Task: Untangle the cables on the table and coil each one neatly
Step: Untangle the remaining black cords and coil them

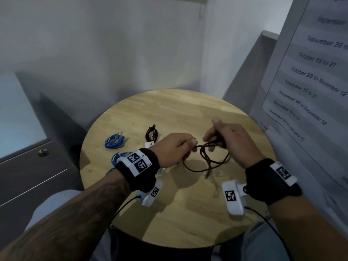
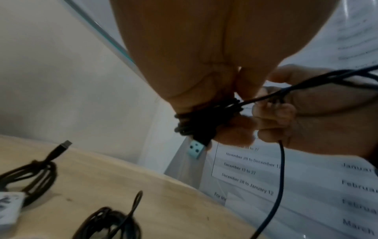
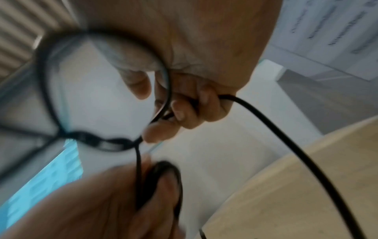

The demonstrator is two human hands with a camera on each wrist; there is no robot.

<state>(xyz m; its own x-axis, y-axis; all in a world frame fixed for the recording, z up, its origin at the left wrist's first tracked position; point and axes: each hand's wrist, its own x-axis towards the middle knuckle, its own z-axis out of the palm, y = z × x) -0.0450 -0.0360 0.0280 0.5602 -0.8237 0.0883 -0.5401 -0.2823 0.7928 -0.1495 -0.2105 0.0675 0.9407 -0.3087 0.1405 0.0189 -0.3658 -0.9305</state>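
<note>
Fingers of the left hand (image 1: 173, 147) pinch a black cable (image 1: 209, 159), and the right hand (image 1: 227, 140) curls round its gathered loops; the slack hangs between them above the table (image 1: 188, 110) middle. Toward the left edge lie a coiled blue cable (image 1: 114, 141) and a coiled dark cable (image 1: 151, 133), well apart from both hands.
</note>
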